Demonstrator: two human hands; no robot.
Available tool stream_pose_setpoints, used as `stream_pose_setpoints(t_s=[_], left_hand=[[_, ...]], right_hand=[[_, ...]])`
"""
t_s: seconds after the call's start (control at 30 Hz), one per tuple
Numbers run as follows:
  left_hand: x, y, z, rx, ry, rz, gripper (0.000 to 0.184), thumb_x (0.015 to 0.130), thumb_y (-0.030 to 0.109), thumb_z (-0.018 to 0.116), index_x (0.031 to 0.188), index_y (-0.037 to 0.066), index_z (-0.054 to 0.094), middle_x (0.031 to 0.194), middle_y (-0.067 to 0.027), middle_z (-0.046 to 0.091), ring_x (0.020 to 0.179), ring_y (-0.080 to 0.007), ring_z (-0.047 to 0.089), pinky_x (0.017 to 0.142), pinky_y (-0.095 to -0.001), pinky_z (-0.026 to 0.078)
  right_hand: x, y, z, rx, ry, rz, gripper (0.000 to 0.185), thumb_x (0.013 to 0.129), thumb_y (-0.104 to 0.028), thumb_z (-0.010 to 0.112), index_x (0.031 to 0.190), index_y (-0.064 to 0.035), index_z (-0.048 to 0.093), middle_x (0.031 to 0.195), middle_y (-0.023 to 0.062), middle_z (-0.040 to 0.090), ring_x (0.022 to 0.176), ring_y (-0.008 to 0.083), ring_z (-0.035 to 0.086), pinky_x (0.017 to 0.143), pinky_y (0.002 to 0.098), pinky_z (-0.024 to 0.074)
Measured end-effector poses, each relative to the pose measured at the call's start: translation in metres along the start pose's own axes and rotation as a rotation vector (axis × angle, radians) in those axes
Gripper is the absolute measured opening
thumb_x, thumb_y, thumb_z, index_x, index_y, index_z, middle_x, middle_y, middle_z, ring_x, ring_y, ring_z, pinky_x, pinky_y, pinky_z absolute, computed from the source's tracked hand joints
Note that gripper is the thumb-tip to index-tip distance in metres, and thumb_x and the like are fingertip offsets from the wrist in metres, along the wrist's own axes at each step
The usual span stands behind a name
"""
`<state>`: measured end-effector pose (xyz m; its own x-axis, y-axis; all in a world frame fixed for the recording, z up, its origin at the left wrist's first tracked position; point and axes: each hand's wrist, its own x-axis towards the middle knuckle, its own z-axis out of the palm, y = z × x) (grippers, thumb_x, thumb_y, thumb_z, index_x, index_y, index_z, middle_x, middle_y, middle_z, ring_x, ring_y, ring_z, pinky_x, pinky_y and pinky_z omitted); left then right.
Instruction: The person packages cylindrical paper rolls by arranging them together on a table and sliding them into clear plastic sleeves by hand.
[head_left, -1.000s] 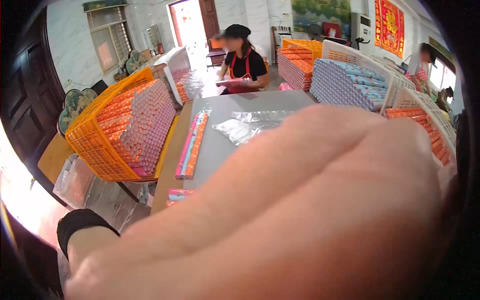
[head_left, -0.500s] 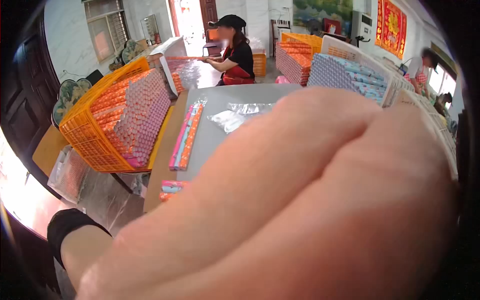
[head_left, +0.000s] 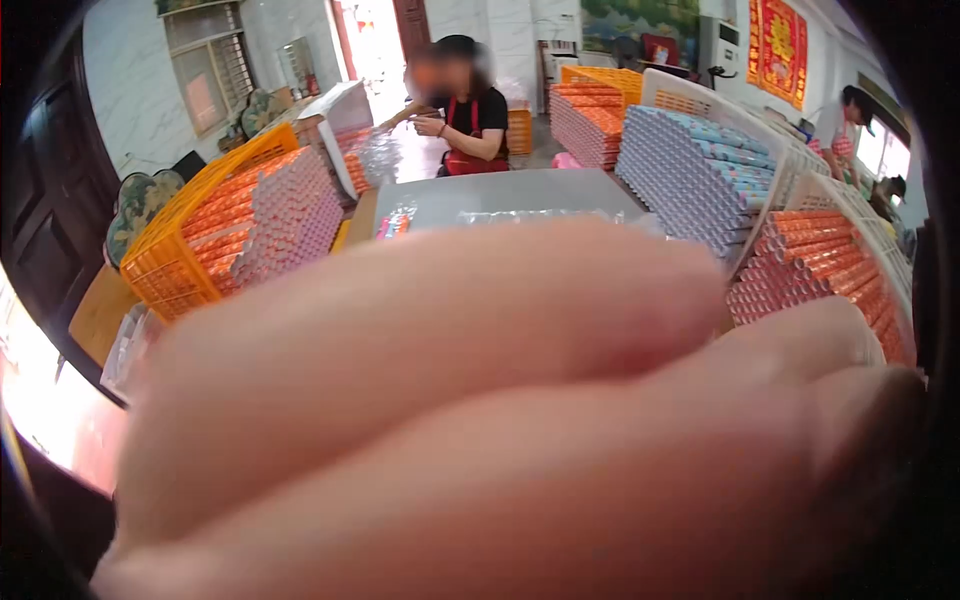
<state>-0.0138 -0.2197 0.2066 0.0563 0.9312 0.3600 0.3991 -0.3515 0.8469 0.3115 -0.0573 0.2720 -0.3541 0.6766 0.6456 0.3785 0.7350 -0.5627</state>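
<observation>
One of the hands point(head_left: 430, 400), blurred, before one grey table point(head_left: 500, 196), one co-worker point(head_left: 488, 122) beyond

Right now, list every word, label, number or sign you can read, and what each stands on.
"囍", apparently, in gold on the red wall hanging.
Hanging's side strips: characters too small to read.
White upright unit: any marking too small to read.
Stacked rolls: no legible words.

Blurred hand point(head_left: 430, 410), cut off, table point(head_left: 500, 190) partly hidden
</observation>
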Motion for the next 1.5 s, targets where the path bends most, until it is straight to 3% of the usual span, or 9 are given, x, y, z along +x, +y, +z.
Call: stream_pose_setpoints(t_s=[0.27, 0.63, 1.5], left_hand=[[0.007, 0.036, -0.042, 0.111, 0.109, 0.100, 0.056, 0.088, 0.035, 0.061, 0.128, -0.001, 0.045, 0.130, -0.0282, 0.047, 0.103, -0.0300, 0.056, 0.091, -0.0400, 0.044], [0.016, 0.112, -0.085, 0.226, 0.207, 0.286, 0.057, 0.089, 0.037, 0.061, 0.129, 0.000, 0.044, 0.130, -0.0282, 0.046, 0.100, -0.0288, 0.057, 0.088, -0.0392, 0.046], [0.020, 0.163, -0.097, 0.380, 0.277, 0.336, 0.058, 0.090, 0.041, 0.060, 0.131, 0.003, 0.042, 0.131, -0.0282, 0.044, 0.091, -0.0258, 0.060, 0.081, -0.0372, 0.051]], right_hand=[[-0.016, 0.016, -0.045, -0.097, 0.145, 0.082, 0.033, 0.066, -0.007, 0.070, 0.093, 0.0004, 0.054, 0.089, 0.0120, 0.058, 0.083, 0.0198, 0.057, 0.076, 0.0286, 0.0453], [0.001, 0.020, -0.081, -0.127, 0.227, 0.006, 0.031, 0.065, -0.006, 0.070, 0.090, 0.0007, 0.054, 0.086, 0.0111, 0.058, 0.079, 0.0189, 0.057, 0.073, 0.0274, 0.0461], [0.060, 0.024, -0.083, -0.106, 0.180, -0.153, 0.025, 0.062, -0.003, 0.067, 0.083, 0.0013, 0.054, 0.078, 0.0090, 0.061, 0.071, 0.0168, 0.059, 0.067, 0.0246, 0.0481]])
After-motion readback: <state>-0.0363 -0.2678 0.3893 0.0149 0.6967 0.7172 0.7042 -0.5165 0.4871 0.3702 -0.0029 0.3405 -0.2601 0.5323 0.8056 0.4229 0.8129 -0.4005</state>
